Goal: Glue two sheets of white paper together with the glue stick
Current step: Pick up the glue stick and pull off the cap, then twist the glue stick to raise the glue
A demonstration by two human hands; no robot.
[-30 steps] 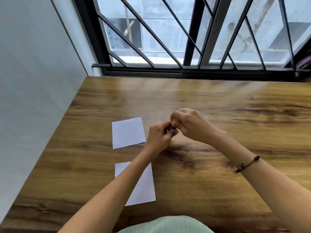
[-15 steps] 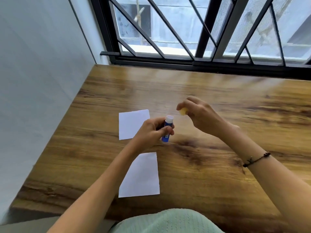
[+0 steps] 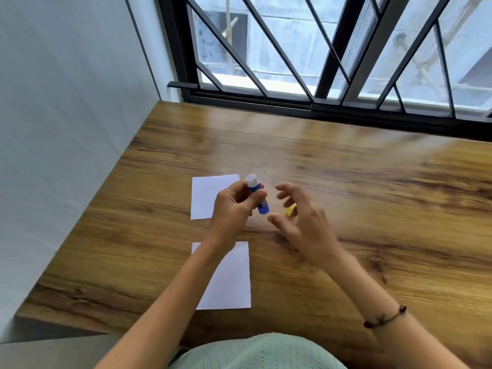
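Observation:
My left hand (image 3: 234, 206) is closed around a blue glue stick (image 3: 262, 203). The stick is uncapped, tilted, with its white open end pointing up and away. Just to its right, my right hand (image 3: 300, 222) hovers blurred with its fingers spread. The yellow cap (image 3: 291, 210) shows below those fingers, by the palm, and seems to lie on the table. Two white paper sheets lie flat and apart. The far sheet (image 3: 205, 195) is partly behind my left hand. The near sheet (image 3: 229, 283) is partly under my left forearm.
The wooden table (image 3: 372, 209) meets a grey wall (image 3: 66, 129) on the left and a black barred window (image 3: 332, 62) at the back. Its front left corner (image 3: 24, 312) is in view. A dark bracelet (image 3: 384, 318) circles my right wrist.
The yellow cap came off the glue stick in my right hand. That hand then moved down and right, its fingers spread, and the cap now sits below them. The head camera tilted down.

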